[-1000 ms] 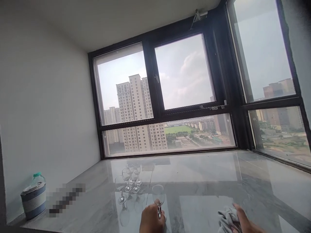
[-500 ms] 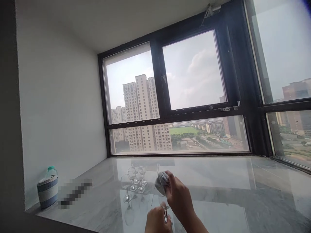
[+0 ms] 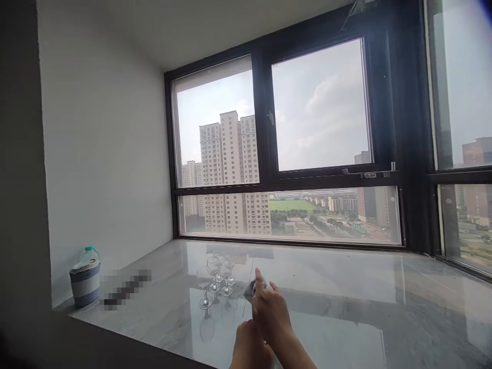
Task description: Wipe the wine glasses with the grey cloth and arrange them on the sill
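Nearest the camera, at the bottom edge, the left hand (image 3: 249,349) is curled closed; the glass it would be gripping is hidden behind the right hand, so what its grip encloses cannot be told. Just above and overlapping it, the right hand (image 3: 271,318) is raised with fingers (image 3: 260,281) extended upward, its grip closed on a grey cloth (image 3: 249,290), a small part of which shows at the fingertips. The cloth sits directly above the left hand, over the near part of the surface.

Both hands are held over a polished marble surface (image 3: 346,307) that reflects the windows. Just beyond the hands and slightly to the left, a cluster of small stemmed glasses (image 3: 215,274) stands upright; one glass (image 3: 204,287) stands a little nearer than the others, apart from the hands.

At the far left, near the white wall (image 3: 107,169), a blue-and-white striped container (image 3: 85,283) stands on the surface with a plastic bottle (image 3: 90,253) with a green cap just behind it. A blurred patch lies beside them.

At the far end, dark-framed windows (image 3: 265,154) span the surface's back and right edges, showing high-rise blocks, a green field and cloudy sky.
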The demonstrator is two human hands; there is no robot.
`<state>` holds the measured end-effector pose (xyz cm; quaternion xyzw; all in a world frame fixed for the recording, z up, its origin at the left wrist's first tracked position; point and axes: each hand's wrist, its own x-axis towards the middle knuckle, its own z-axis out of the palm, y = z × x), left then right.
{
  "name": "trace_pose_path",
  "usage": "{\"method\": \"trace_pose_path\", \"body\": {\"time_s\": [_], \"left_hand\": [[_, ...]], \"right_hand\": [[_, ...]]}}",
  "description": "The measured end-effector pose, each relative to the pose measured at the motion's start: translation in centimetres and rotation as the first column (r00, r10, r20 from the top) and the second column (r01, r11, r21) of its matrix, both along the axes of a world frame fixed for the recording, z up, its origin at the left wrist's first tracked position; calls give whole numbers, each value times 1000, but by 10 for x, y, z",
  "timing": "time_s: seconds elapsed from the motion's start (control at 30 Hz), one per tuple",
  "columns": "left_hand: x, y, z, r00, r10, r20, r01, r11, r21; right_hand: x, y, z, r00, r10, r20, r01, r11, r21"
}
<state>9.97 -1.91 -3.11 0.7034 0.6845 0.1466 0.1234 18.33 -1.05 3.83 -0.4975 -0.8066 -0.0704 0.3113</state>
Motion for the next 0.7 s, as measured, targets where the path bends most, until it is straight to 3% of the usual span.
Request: {"method": "trace_pose_path", "body": {"time_s": [0.1, 0.27, 0.47, 0.6, 0.7], "left_hand": [[-2, 1, 0, 995, -52, -85, 57, 997, 54], [-5, 1, 1, 993, -82, -90, 88, 994, 65], [-7, 2, -9, 996, -47, -81, 58, 989, 133], [-7, 0, -8, 995, -56, -83, 66, 991, 116], [-6, 0, -6, 996, -46, -80, 55, 993, 106]], "right_hand": [[2, -1, -5, 998, 8, -61, -6, 999, 44], [6, 1, -10, 989, 27, -148, -4, 989, 150], [12, 5, -4, 969, -25, -246, 88, 965, 248], [15, 7, 2, 958, 134, -252, -51, 949, 310], [15, 10, -3, 957, 217, -192, -160, 948, 274]]}}
